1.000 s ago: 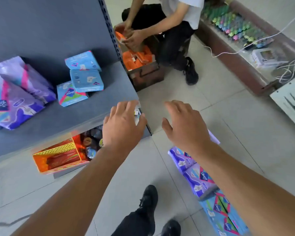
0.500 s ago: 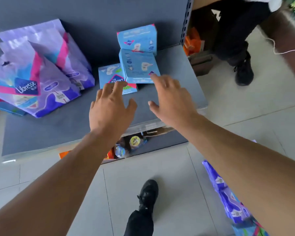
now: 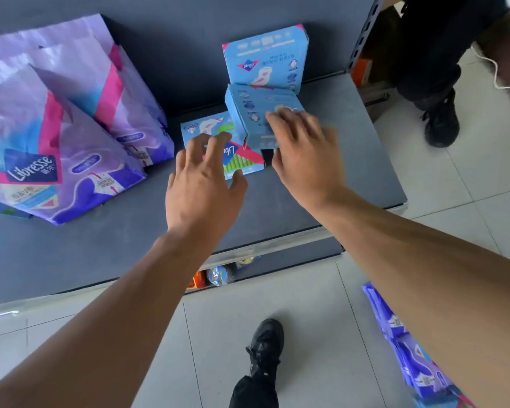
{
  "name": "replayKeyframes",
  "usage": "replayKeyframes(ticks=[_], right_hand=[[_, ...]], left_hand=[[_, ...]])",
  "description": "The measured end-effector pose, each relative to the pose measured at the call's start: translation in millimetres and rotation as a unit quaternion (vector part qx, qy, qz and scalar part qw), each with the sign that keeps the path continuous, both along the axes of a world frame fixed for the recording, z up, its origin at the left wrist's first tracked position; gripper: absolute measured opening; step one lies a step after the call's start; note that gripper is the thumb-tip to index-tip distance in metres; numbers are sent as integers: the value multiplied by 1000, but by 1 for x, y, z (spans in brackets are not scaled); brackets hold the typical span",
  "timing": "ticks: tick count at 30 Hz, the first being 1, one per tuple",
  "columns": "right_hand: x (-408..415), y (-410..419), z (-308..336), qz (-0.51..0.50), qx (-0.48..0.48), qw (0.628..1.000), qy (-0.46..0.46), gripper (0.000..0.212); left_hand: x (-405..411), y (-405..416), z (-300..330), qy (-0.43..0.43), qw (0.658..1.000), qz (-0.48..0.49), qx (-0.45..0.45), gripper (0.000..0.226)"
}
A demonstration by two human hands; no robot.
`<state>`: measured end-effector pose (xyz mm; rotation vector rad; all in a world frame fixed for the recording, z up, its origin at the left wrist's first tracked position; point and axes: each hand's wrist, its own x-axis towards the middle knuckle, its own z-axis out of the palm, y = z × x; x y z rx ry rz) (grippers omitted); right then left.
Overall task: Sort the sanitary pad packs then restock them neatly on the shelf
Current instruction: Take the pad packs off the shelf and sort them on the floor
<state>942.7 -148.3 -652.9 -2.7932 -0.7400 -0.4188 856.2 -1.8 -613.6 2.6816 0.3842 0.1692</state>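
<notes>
Currently, both hands are reaching over a grey shelf (image 3: 351, 148).
Left hand (image 3: 202, 184): fingers spread and slightly bent, hovering over the flat blue pack (image 3: 206, 128); contact is unclear.
Right hand (image 3: 302, 154): fingers extended, lying on the tilted blue pack (image 3: 253, 116).
Beyond the right hand: an upright blue pack (image 3: 265, 57) is leaning on the back panel.
Left of the left hand: purple Libresse bags (image 3: 71, 136) are resting together.
Under the right forearm: more purple packs (image 3: 409, 360) are lying on the floor.

Both hands spread-fingered over blue pad boxes (image 3: 265, 119) on grey shelf (image 3: 100, 248), purple packs (image 3: 56, 160) leftward.
</notes>
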Motion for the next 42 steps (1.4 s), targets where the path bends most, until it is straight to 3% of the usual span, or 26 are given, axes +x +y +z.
replayKeyframes(ticks=[4,7,10,12,16,19,21,27,29,32,42], right_hand=[[-17,-21,27,18,115,993,5,51],[-39,-53,59,43,242,963,111,52],[-57,-92,99,18,314,904,289,47],[-67,-121,113,0,354,867,352,43],[-96,-183,114,-97,431,821,362,49],[-143,-234,104,-186,545,733,363,45],[-187,-265,101,-231,602,663,381,41],[-320,-348,99,-371,657,590,290,25],[-362,-372,96,-396,663,568,285,28],[-415,-401,85,-439,636,565,287,42],[-551,-459,11,-619,613,426,244,39]], left_hand=[[3,4,10,-46,997,-46,-37,78],[5,-3,27,-75,983,-142,-92,89],[4,-27,50,5,958,-156,-240,64],[-2,-52,62,62,932,-152,-322,42],[-30,-117,70,77,875,-112,-464,26],[-62,-177,67,92,849,-81,-514,27],[-89,-218,63,105,837,-91,-530,34],[-185,-333,51,169,823,-151,-522,40],[-215,-366,47,198,821,-157,-512,45],[-252,-407,36,244,811,-175,-502,54],[-334,-506,-56,415,757,-301,-405,56]])
